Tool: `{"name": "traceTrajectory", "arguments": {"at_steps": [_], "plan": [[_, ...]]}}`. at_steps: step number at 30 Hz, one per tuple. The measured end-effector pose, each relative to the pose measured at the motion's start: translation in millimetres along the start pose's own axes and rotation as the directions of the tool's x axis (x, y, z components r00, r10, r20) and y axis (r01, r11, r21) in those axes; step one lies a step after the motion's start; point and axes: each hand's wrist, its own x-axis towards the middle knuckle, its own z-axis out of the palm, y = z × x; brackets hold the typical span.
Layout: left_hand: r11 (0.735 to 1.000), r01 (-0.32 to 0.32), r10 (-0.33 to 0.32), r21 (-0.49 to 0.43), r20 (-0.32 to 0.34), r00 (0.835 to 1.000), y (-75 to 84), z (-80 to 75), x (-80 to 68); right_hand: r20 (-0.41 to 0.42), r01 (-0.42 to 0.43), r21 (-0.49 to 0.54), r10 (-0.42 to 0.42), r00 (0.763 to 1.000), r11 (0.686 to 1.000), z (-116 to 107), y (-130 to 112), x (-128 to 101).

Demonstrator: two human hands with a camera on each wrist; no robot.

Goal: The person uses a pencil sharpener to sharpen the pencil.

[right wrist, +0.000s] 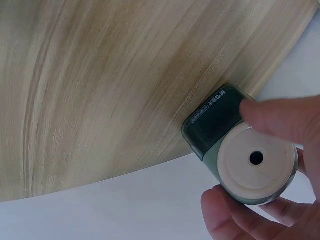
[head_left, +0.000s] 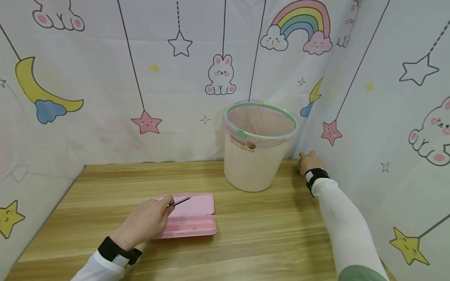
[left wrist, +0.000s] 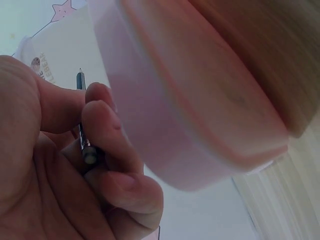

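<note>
In the head view, my left hand [head_left: 142, 223] pinches a dark pencil [head_left: 181, 201] above an opened pink pencil case [head_left: 204, 203]. The left wrist view shows that pencil [left wrist: 83, 131] between thumb and fingers, its sharpened tip pointing away from the palm. At the far right corner of the table, my right hand [head_left: 310, 163] grips a green pencil sharpener [right wrist: 212, 125]. The right wrist view has the thumb on one side of the sharpener and fingers on the other, with its round pale face and dark hole turned toward the camera.
A cream bin [head_left: 251, 166] with a green rim and a clear liner stands at the back, between the pencil case and my right hand. Behind and beside the wooden table [head_left: 253, 242] hang white cloth walls [head_left: 105, 97] printed with cartoons.
</note>
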Motion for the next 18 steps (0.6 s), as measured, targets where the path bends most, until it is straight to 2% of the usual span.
{"name": "traceTrajectory", "arguments": {"at_steps": [8,12,15,18], "plan": [[1.000,-0.021,0.021,0.017,-0.034,0.999,-1.0,-0.9,0.7,-0.028,0.032,0.012,-0.032,0.999,0.999,-0.2,6.3,5.1],[1.000,-0.016,0.016,0.013,-0.032,0.999,-1.3,-1.7,0.3,-0.082,0.086,0.002,-0.086,0.993,0.996,12.2,20.9,21.4],[1.000,-0.012,0.012,0.005,-0.027,1.000,-1.4,-1.8,-0.4,-0.056,0.105,0.003,-0.104,0.993,0.995,7.2,20.6,19.7],[1.000,-0.011,0.011,-0.004,-0.028,1.000,-1.8,-1.6,-1.0,-0.005,0.113,0.018,-0.113,0.994,0.993,-11.2,10.1,4.0]]}}
